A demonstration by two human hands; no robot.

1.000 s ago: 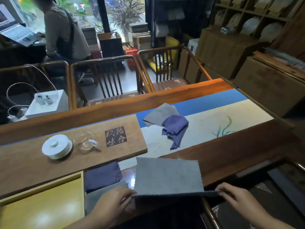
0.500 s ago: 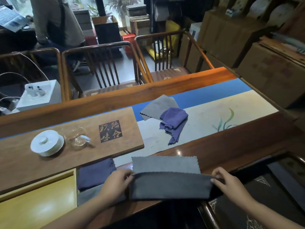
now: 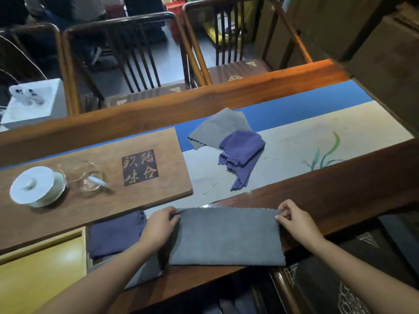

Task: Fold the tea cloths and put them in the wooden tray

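Head view, grey cloth [image 3: 226,236]: lies between the two hands on the near wooden table edge [image 3: 340,184], doubled over into a long rectangle, its scalloped edges lined up along the far side.
Left hand [image 3: 158,227]: pinches the cloth's far left corner.
Right hand [image 3: 297,220]: pinches the far right corner, fingers curled onto the edge.
Handling: looks light, limp and a little grippy, like microfibre; I judge it will sag anywhere it is not held, so the corners or short ends are the places to take hold for the next fold.
Wooden tray [image 3: 40,268]: pale yellow, well left of the left hand.
Other cloths: a folded purple one [image 3: 113,234] just left of the left hand; a grey cloth [image 3: 217,130] and a crumpled purple cloth [image 3: 240,152] lie unfolded beyond the hands on the painted runner [image 3: 317,137].
Surface: a dark board [image 3: 102,168] with carved characters carries a white lidded cup [image 3: 36,186] and a glass pitcher [image 3: 86,177].
Room: wooden chairs [image 3: 127,55] stand behind the table.
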